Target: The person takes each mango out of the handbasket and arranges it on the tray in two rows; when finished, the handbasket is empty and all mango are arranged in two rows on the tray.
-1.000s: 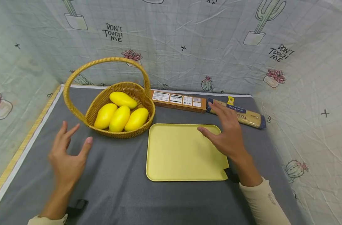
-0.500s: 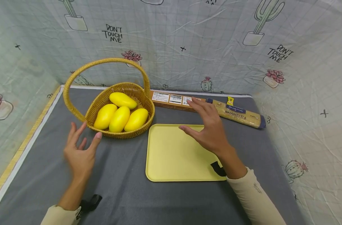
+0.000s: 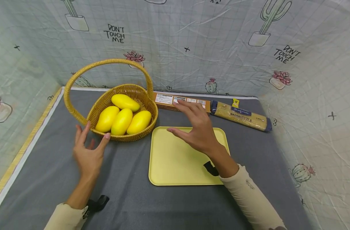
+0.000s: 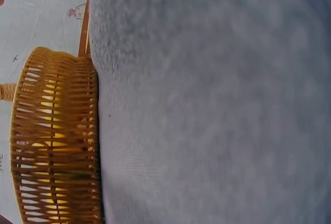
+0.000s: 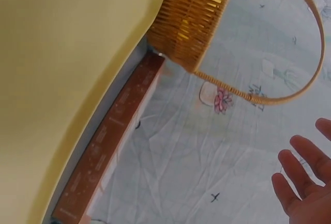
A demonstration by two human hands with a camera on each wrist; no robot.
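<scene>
A wicker basket (image 3: 131,138) with a tall arched handle stands at the back left, holding several yellow mangoes (image 3: 122,121). My left hand (image 3: 88,156) is at the basket's near left side, thumb and fingers spread apart, fingertips overlapping the rim in the head view. Over the yellow tray (image 3: 175,163) hovers my right hand (image 3: 199,132), its thumb and fingers also spread with nothing between them. In the right wrist view, the fingers (image 5: 300,169) of that hand show extended at the lower right. The left wrist view shows the basket's woven side (image 4: 57,141).
Behind the tray lies a long brown box (image 3: 166,106) with white labels. To its right is a packet of spaghetti (image 3: 241,117), with a small yellow wrapper (image 3: 235,103) behind it. A printed cloth (image 3: 189,64) hangs along the back of the grey-covered table (image 3: 128,198).
My right hand has moved left across the tray, uncovering the spaghetti packet. My left hand has moved right and forward to the basket. Basket, mangoes and tray stay in place.
</scene>
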